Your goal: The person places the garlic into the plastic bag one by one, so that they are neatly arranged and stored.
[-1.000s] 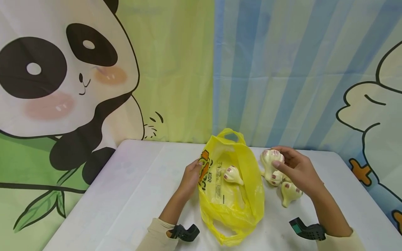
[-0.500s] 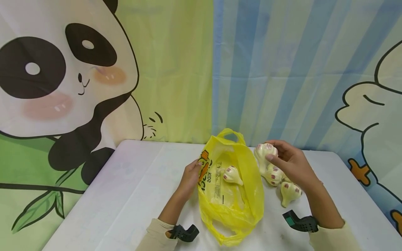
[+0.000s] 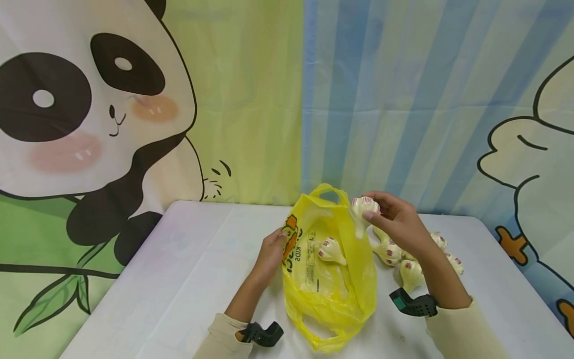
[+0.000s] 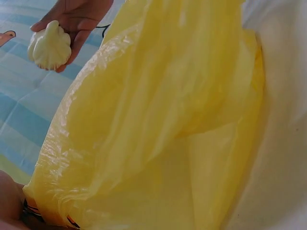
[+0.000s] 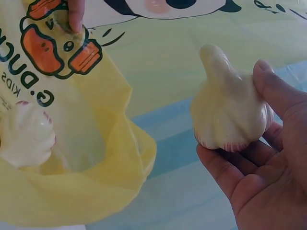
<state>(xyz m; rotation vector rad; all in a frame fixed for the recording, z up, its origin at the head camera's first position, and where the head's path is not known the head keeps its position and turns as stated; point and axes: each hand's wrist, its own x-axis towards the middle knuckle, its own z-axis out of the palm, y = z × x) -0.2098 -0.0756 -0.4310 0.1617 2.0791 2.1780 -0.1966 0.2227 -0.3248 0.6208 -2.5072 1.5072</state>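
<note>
A yellow plastic bag [image 3: 360, 279] lies on the table with its mouth spread toward me, printed with an orange duck and lettering. Inside it is one garlic bulb [image 3: 331, 250], cream with purple-red streaks. My left hand [image 3: 271, 254] pinches the bag's left rim. With thumb and fingers, my right hand [image 3: 399, 222] holds another garlic bulb [image 5: 230, 105] in the air by the bag's upper right edge. Below that hand, several more garlic bulbs [image 3: 411, 274] lie in a cluster on the table, partly hidden by the right wrist.
The white table [image 3: 179, 279] ends at a curtain [image 3: 390, 99] with green and blue stripes. A panda picture [image 3: 170, 164] is on the left of the backdrop. Both wrists wear black camera mounts [image 3: 262, 334].
My right hand has lifted the garlic bulb off the cluster and moved it left and up, close to the bag's rim. The left hand and the bag have stayed in place.
</note>
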